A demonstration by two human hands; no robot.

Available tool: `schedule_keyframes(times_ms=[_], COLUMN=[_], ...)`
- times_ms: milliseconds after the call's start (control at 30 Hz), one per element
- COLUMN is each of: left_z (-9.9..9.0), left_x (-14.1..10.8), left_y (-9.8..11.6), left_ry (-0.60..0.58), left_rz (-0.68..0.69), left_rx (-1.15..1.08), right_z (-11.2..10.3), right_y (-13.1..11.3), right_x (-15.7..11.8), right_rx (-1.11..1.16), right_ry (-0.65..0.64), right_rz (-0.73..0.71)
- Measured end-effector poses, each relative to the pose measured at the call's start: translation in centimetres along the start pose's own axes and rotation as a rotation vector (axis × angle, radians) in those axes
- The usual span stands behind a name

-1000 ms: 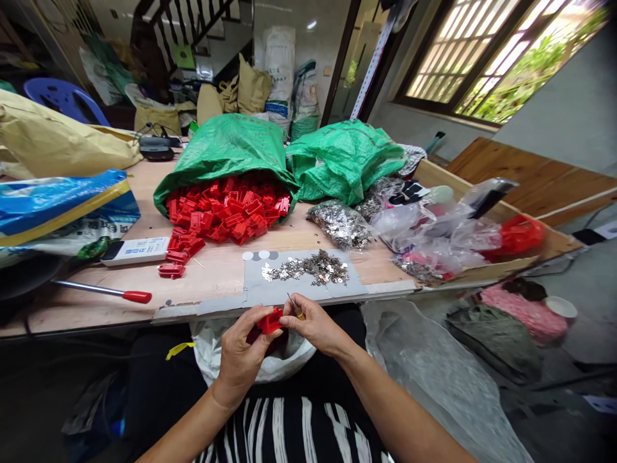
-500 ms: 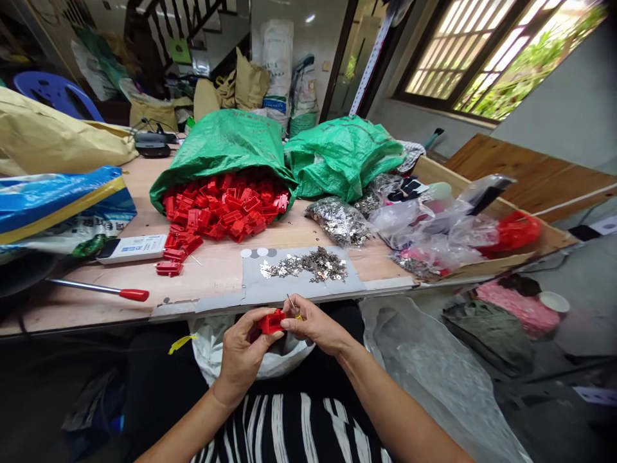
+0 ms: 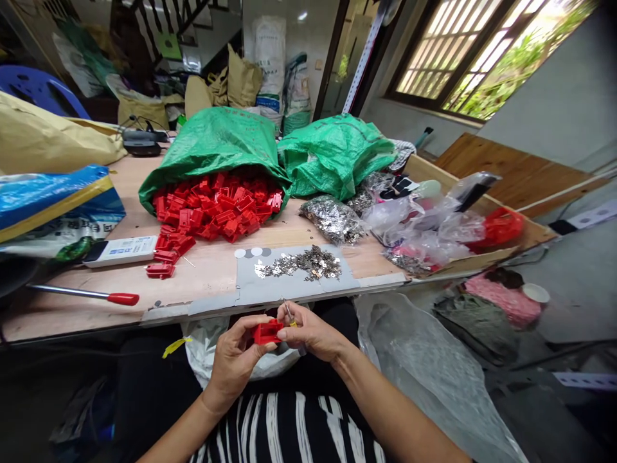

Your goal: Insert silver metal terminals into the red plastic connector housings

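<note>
Between the fingers and thumb of my left hand [image 3: 231, 360] is a small red plastic housing [image 3: 267, 332], its hollow side facing me. My right hand [image 3: 313, 333] pinches a thin pointed metal tool with a yellow grip [image 3: 290, 315], which looks like tweezers, pointing up and away. The right thumb also touches the right end of the housing. Both hands are over my lap, just below the table edge, above a white sack [image 3: 200, 354]. Beyond them, small shiny metal pieces [image 3: 308, 263] lie heaped on a grey mat [image 3: 250, 292].
A green woven sack [image 3: 216, 138] spills red housings [image 3: 216, 209] onto the table. A second green sack [image 3: 337, 154] stands beside it. Right of the mat are a bag of metal pieces [image 3: 332, 218] and a wooden tray [image 3: 535, 241] of plastic bags. A red-tipped rod [image 3: 87, 293] lies left.
The red housing has turned slightly and shows more of its hollow side. Both hands sit a little lower and further left in the view, which has itself shifted slightly.
</note>
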State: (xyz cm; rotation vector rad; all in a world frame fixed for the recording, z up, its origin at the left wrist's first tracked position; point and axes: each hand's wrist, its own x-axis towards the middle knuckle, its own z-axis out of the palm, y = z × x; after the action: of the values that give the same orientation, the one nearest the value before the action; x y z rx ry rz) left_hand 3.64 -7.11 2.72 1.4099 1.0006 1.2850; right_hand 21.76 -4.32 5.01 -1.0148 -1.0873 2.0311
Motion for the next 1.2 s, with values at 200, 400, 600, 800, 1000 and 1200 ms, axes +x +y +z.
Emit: schedule_keyframes(times_ms=[200, 400, 600, 800, 1000, 1200], left_z=[-0.2, -0.2, -0.3, -0.5, -0.7, -1.0], left_x=[0.0, 0.0, 0.2, 0.4, 0.6, 0.9], left_y=[-0.5, -1.1, -1.9, -2.1, -1.9, -1.6], left_ry=[0.025, 0.023, 0.005, 0.098, 0.161, 0.193], left_rz=[0.012, 0.068, 0.134, 0.037, -0.124, -0.186], left_rx=[-0.035, 0.011, 0.146, 0.114, -0.040, -0.125], right_z=[0.3, 0.1, -0.1, -1.6, -4.5, -5.0], right_y=[1.1, 1.3, 0.8, -1.8, -4.1, -3.9], right_x=[0.3, 0.8, 0.9, 2.0, 4.5, 5.9], right_rx=[0.104, 0.059, -0.100, -0.659, -1.367, -1.457], right_ry=[0.025, 0.039, 0.020, 0.259, 0.642, 0.648], right_rz=[-0.004, -0.057, -0.101, -0.292, -0.277, -0.263])
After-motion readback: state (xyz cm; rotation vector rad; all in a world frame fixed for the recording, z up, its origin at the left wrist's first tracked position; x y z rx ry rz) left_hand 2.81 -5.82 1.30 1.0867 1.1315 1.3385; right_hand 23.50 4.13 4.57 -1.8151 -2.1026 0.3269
